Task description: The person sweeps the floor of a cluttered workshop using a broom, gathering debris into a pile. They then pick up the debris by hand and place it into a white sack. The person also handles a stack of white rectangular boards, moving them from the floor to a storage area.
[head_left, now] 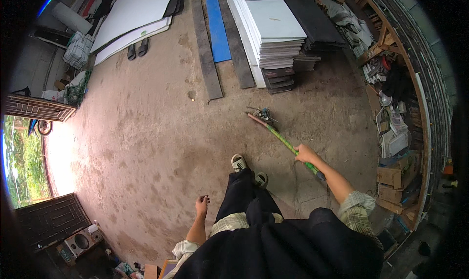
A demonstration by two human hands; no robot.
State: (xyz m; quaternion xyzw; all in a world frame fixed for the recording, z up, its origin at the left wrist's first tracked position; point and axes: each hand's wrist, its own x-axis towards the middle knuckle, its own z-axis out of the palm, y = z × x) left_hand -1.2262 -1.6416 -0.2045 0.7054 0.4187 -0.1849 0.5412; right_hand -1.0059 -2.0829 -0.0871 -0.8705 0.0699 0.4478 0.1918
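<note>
My right hand point(306, 154) is wrapped round a long, slightly bent stick point(282, 139), mostly green with a pinkish-brown far end and a dark near end. It slants down ahead of me, its far tip beside a small heap of tangled scraps point(264, 115). Whether the tip touches the heap or the floor, I cannot tell. At my left side hangs my left hand point(202, 201), fingers curled in, with nothing visible in it. My shoes point(239, 162) are on the floor just short of the stick.
Ahead stands a stack of white sheets point(281, 22) beside a blue board point(218, 30) and dark planks point(207, 49). Large white panels point(132, 15) and black slippers point(137, 51) are at far left. Cardboard boxes point(393, 176) line the right; a speaker point(79, 242) stands lower left.
</note>
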